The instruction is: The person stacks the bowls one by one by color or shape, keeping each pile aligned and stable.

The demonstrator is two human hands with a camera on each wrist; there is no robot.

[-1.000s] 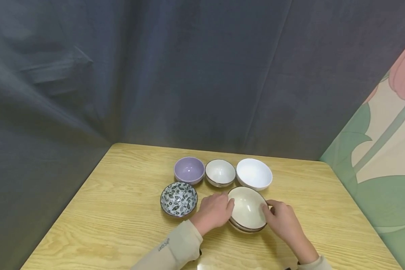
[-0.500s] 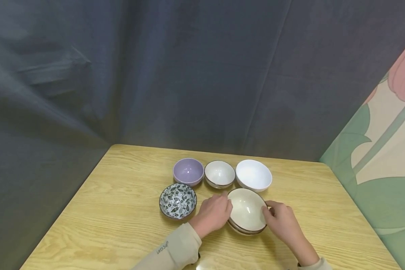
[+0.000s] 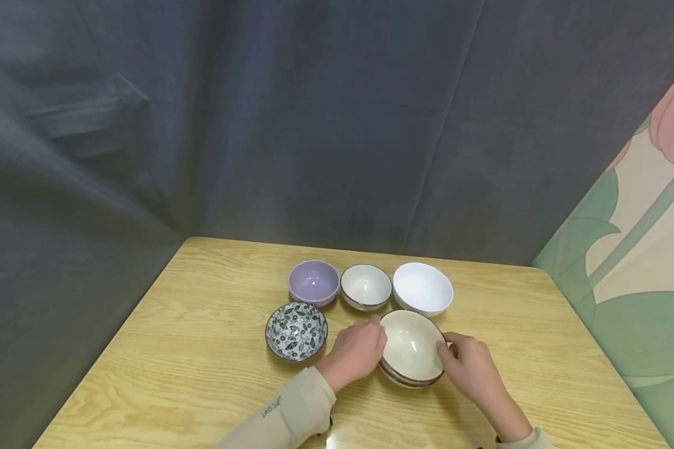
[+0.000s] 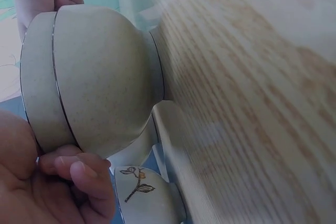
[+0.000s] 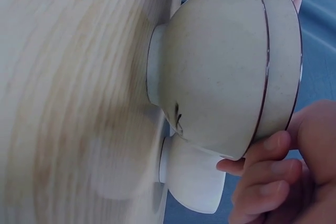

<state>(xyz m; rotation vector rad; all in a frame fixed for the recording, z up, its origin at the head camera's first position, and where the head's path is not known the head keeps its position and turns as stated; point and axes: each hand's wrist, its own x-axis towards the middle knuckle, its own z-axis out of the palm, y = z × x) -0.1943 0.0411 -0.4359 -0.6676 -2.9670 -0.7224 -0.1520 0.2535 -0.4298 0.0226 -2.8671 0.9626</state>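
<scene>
Two cream bowls with dark rims are nested one in the other. The upper bowl [image 3: 411,343] faces up, and a band of its wall stands above the rim of the lower bowl [image 4: 102,72]. On the wooden table rests the lower bowl's foot. My left hand [image 3: 355,350] pinches the stack at its left rim, fingers curled beneath the edge in the left wrist view. At the right rim my right hand [image 3: 467,363] grips it, thumb inside the upper bowl and fingers curled under outside. The left fingertips are partly hidden in the head view.
Behind the stack stand a purple bowl [image 3: 314,284], a small white bowl with a brown rim [image 3: 366,287] and a plain white bowl [image 3: 423,289]. A leaf-patterned bowl [image 3: 296,332] sits left of my left hand. Dark curtain [image 3: 326,125] hangs behind the table [image 3: 191,349].
</scene>
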